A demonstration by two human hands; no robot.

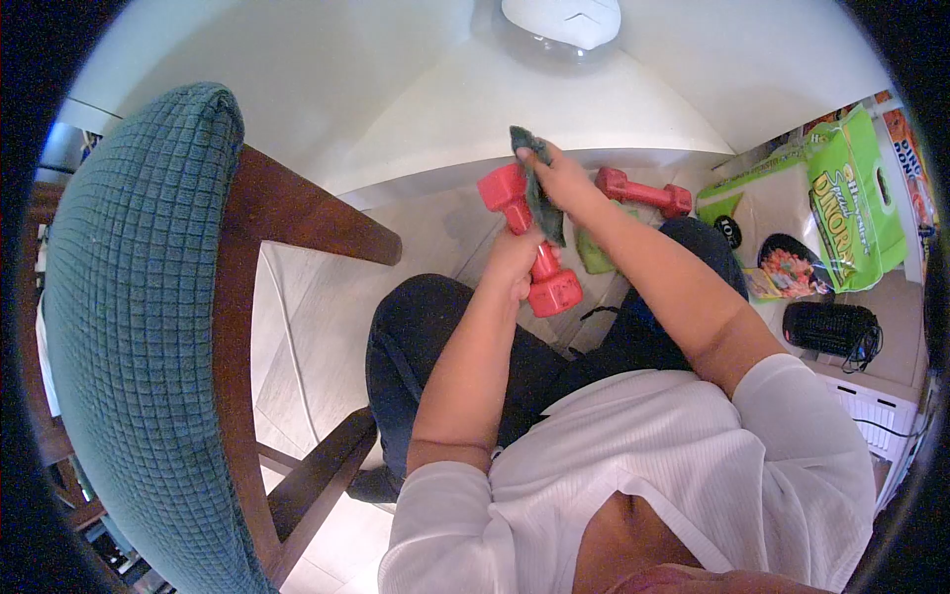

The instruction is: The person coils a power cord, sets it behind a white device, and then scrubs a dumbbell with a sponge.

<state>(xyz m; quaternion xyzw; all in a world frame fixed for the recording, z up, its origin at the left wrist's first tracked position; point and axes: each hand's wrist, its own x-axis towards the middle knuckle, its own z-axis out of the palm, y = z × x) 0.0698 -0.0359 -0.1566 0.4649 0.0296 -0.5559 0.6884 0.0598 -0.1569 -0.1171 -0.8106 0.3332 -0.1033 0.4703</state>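
Note:
My left hand (515, 259) is wrapped round the handle of a red dumbbell (555, 293), which is held tilted above my lap. In my right hand (566, 178) is a dark green cloth (543, 203), hanging down beside the upper end of that dumbbell. A second red dumbbell (645, 192) lies on the floor just right of my right hand. Partly hidden behind my right forearm is a light green item (594, 252) on the floor.
At the left stands a chair with a teal padded cover (139, 327) and wooden legs. Green rice bag (856, 213), black corded device (831, 329) and white plastic container (876, 421) are at the right. A pale curved panel (416, 129) rises ahead.

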